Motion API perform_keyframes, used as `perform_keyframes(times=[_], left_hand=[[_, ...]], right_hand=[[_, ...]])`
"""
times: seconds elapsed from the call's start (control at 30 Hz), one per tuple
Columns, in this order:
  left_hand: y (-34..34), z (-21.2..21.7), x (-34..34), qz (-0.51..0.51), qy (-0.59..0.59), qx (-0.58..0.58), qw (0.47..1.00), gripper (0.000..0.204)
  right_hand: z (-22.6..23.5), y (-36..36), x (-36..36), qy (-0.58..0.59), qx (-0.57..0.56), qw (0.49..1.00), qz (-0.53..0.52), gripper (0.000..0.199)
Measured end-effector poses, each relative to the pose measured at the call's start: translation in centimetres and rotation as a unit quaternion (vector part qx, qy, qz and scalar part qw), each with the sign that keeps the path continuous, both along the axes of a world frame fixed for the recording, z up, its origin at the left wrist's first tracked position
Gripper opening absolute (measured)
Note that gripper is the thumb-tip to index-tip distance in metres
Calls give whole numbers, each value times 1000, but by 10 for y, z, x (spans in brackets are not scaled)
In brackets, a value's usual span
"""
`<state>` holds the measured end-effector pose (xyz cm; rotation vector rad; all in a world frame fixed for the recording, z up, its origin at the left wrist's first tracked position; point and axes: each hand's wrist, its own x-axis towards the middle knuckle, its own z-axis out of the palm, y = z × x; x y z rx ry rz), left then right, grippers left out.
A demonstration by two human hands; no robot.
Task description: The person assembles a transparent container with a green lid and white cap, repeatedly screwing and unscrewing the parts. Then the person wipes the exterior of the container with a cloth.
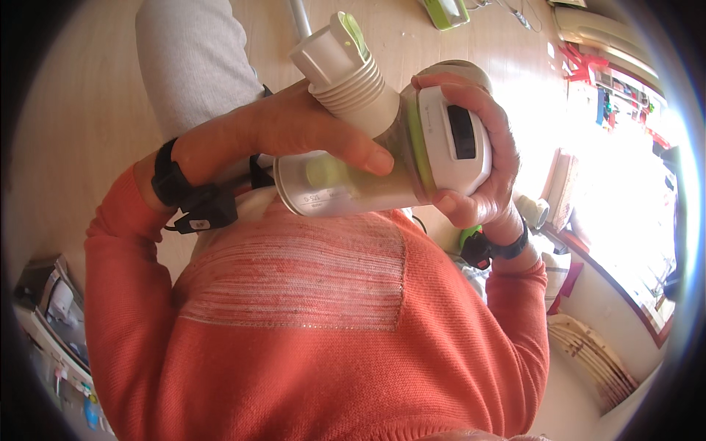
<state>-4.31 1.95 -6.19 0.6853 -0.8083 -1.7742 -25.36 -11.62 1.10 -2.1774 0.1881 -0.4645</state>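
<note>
In front of my chest I hold a handheld vacuum cleaner (353,187) level with both hands. Its body has a see-through dust cup, a green ring and a white end cap (460,140) with a dark window. A ribbed cream hose connector (353,88) sticks up from its middle, angled to the upper left. My left hand (316,128) is closed round the dust cup, thumb lying along the near side; its other fingers are hidden behind. My right hand (496,136) wraps the white end cap, fingers over the top and thumb underneath.
A white tube (300,18) runs behind the connector. My grey trouser leg (195,66) is at upper left, above a pale wooden floor (88,110). A green-and-white piece (446,11) lies far off near a cable (521,16). A bright window is on the right.
</note>
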Motion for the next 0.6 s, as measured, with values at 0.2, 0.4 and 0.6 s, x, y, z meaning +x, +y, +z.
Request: perform_keyframes(times=[0.2,0.4,0.6], left_hand=[[2,1,0,-10,-47,6,999,51],[5,3,5,-29,-91,15,995,68],[6,4,2,-19,-101,30,994,68]], right_hand=[[0,-11,2,36,-16,996,75,87],[0,-6,2,54,22,998,34,84],[-1,11,1,31,117,990,-73,77]])
